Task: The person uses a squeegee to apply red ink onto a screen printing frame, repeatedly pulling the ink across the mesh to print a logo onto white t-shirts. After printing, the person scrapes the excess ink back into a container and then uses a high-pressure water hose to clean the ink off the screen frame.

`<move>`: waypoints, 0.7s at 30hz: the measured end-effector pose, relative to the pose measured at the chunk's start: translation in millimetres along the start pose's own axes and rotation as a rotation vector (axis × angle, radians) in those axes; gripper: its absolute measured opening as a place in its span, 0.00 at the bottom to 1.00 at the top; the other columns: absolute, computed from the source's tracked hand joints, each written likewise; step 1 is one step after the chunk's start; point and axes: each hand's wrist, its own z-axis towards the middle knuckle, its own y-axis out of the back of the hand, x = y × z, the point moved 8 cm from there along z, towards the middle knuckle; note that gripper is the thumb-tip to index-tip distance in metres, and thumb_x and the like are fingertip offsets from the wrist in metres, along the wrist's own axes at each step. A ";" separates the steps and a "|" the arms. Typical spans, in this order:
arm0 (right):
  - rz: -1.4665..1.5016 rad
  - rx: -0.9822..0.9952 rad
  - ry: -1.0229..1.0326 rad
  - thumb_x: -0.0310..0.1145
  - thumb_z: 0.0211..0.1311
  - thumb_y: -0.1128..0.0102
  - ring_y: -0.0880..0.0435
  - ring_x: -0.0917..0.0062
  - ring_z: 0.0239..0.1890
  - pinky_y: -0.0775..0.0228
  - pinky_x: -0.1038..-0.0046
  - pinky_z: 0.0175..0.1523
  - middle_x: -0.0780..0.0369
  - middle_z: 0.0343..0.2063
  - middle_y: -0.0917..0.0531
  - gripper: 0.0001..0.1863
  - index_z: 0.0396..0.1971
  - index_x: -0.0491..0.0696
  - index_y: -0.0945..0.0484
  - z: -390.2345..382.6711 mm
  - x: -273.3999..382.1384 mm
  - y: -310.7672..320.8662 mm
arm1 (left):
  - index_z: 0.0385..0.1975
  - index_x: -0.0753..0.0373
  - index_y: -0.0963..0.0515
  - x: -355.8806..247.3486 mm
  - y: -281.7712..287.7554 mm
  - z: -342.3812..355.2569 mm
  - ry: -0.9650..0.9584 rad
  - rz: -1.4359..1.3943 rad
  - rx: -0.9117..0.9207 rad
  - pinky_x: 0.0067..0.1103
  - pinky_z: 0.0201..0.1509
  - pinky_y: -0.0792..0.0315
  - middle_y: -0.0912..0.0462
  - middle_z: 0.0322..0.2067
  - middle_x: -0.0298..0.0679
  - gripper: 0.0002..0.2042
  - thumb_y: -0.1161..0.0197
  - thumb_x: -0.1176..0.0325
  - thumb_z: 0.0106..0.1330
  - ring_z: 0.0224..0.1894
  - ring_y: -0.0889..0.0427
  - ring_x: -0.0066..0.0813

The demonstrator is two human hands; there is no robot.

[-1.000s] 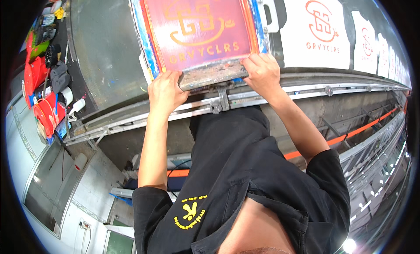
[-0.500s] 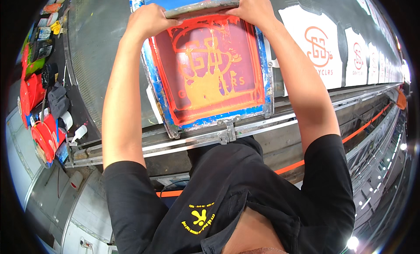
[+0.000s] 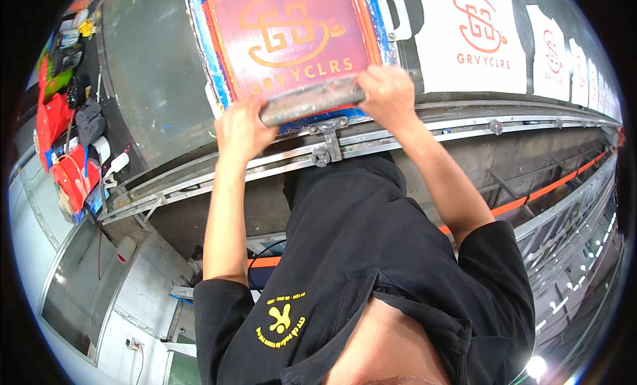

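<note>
The left hand point(image 3: 242, 129) and right hand point(image 3: 386, 99) clamp the grey squeegee point(image 3: 312, 101) between them, and uneven pressure could tilt it against the screen point(image 3: 292, 43) reaching beyond their grip.

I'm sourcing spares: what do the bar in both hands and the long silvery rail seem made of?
Bar: possibly metal or wood; its grey, stained, worn surface leaves that open. Rail: probably bare metal, perhaps aluminium, judging by its bright sheen.
</note>
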 end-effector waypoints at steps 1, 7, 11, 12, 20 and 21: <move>0.004 0.016 0.000 0.32 0.32 0.25 0.20 0.70 0.30 0.30 0.66 0.37 0.66 0.24 0.24 0.16 0.26 0.52 0.19 -8.6 6.8 5.0 | 0.46 0.53 0.14 0.3 -5.0 -11.8 0.000 -0.013 0.012 0.39 0.50 0.21 0.13 0.42 0.43 0.22 0.25 0.57 0.48 0.48 0.14 0.45; 0.066 0.325 -0.020 0.73 0.42 0.29 0.13 0.58 0.29 0.20 0.58 0.36 0.54 0.23 0.15 0.39 0.24 0.44 0.15 34.1 -10.2 -18.9 | 0.30 0.65 0.16 -22.0 15.4 26.3 -0.098 0.127 0.122 0.41 0.45 0.20 0.14 0.29 0.50 0.29 0.28 0.38 0.57 0.38 0.13 0.50; 0.049 0.475 -0.106 0.78 0.42 0.34 0.12 0.58 0.32 0.19 0.58 0.38 0.52 0.25 0.14 0.44 0.25 0.43 0.15 47.4 -24.8 -32.6 | 0.26 0.66 0.18 -33.4 4.7 51.6 -0.151 0.049 0.061 0.41 0.43 0.22 0.14 0.27 0.50 0.32 0.31 0.34 0.58 0.37 0.13 0.51; 0.059 0.486 -0.121 0.78 0.42 0.33 0.12 0.57 0.33 0.20 0.58 0.39 0.52 0.25 0.14 0.44 0.25 0.43 0.16 43.8 -24.7 -36.5 | 0.26 0.66 0.19 -32.6 -0.6 53.0 -0.142 0.038 0.095 0.41 0.43 0.22 0.15 0.26 0.50 0.33 0.32 0.32 0.58 0.36 0.13 0.51; 0.394 0.052 -0.257 0.49 0.59 0.26 0.15 0.68 0.38 0.24 0.69 0.46 0.57 0.33 0.13 0.20 0.36 0.45 0.13 66.4 -74.2 -11.1 | 0.39 0.67 0.14 -1.6 -12.6 93.3 -0.189 -0.148 0.306 0.40 0.47 0.22 0.14 0.32 0.55 0.41 0.30 0.27 0.50 0.40 0.13 0.51; 0.335 -0.095 -0.382 0.51 0.61 0.28 0.15 0.66 0.39 0.24 0.67 0.47 0.56 0.34 0.13 0.22 0.35 0.43 0.14 68.0 -103.8 0.6 | 0.42 0.67 0.14 -1.0 -10.8 102.2 -0.207 -0.129 0.304 0.40 0.47 0.22 0.14 0.33 0.56 0.42 0.30 0.27 0.49 0.41 0.13 0.51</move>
